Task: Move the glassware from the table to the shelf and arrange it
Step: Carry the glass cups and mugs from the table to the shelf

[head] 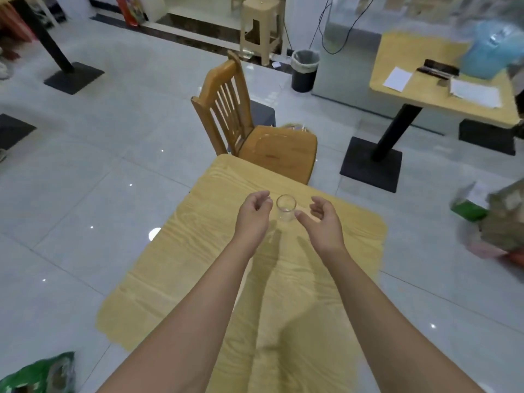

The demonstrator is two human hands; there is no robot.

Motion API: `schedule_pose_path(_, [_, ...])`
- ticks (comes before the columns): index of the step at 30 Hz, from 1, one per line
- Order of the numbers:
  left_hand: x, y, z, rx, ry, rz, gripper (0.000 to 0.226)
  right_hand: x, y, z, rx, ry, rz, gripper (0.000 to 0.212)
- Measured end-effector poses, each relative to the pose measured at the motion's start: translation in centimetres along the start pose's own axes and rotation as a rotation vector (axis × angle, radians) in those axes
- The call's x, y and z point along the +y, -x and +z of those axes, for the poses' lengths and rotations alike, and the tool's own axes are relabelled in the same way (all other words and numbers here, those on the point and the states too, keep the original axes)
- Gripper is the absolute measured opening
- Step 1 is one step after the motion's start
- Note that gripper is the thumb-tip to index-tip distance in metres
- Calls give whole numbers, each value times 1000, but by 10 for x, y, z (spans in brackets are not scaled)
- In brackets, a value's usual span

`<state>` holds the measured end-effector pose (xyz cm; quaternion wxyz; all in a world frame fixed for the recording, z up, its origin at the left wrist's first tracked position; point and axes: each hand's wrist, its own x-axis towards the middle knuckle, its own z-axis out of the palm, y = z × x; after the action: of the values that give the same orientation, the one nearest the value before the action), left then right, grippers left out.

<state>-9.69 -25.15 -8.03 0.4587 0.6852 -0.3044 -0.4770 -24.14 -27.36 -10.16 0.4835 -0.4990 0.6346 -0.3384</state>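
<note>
Both bare arms reach straight forward, side by side, palms turned toward each other. The left hand [253,215] has loosely curled fingers, the thumb close to the fingertips, perhaps touching them; blur hides it. The right hand [323,222] is cupped, its thumb stretched leftward and its fingers relaxed. Neither hand grips anything.

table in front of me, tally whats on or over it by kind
drinking glass: 1
hands: 2, left hand and right hand
total: 3
</note>
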Motion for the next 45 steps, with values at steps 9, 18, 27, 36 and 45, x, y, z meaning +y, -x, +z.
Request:
schedule_pose_path(9, [-30, -36, 13, -61, -69, -112, 46, 44, -37, 5, -40, 114, 103, 93])
schedule_pose_path(18, [-43, -68, 29, -143, -125, -137, 42, 69, -74, 51, -123, 201, 65, 91])
schedule_pose_path(27, [-65, -84, 32, -180, -117, -137, 37, 77, -92, 65, -52, 210, -21, 68])
schedule_pose_path(36, [-38, -64, -6, -157, -72, -9, 46, 23, -75, 62, -122, 208, -118, 63])
schedule_pose_path(45, [36, -19, -66, -7, 61, 183, 45, -102, -18, 73, -230, 68, -349, 47])
